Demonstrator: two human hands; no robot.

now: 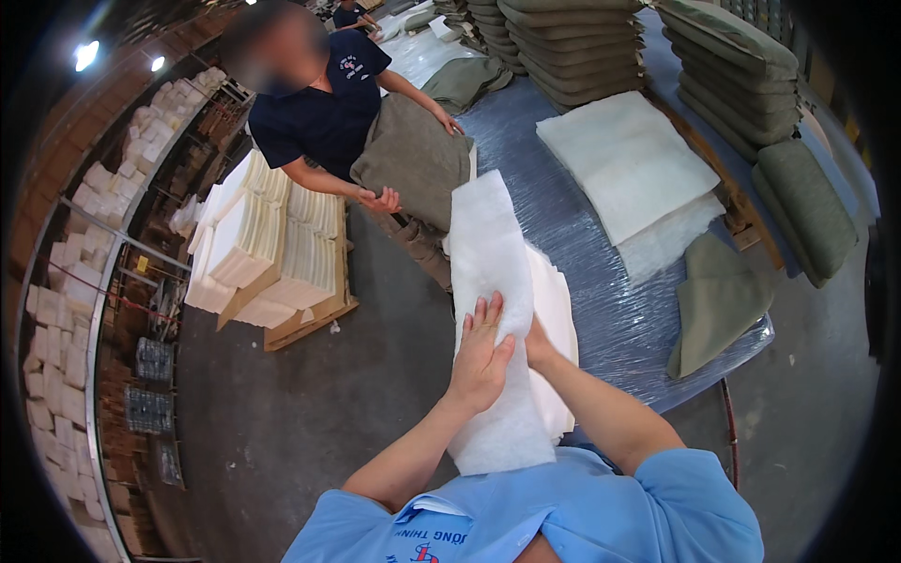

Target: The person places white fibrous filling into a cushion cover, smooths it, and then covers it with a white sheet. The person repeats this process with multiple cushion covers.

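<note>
A long white piece of fluffy wadding [493,249] stands on its edge in front of my chest, its near end close to my shirt. My left hand [481,357] lies against its left face with the fingers stretched out and flat. On the other side, my right hand [539,343] reaches behind the wadding; its fingers are hidden, so its grip cannot be made out. Just right of the wadding, cream-white flat pieces [556,319] lie at the edge of the plastic-covered table [601,324], partly behind my right forearm.
White wadding sheets [629,159] and a folded olive cloth [718,305] lie on the table. Tall stacks of grey-green cushions [577,47] stand behind. Ahead left, a co-worker [310,122] holds a grey-green cushion [413,159]. A pallet of cream foam blocks [272,244] stands on the floor.
</note>
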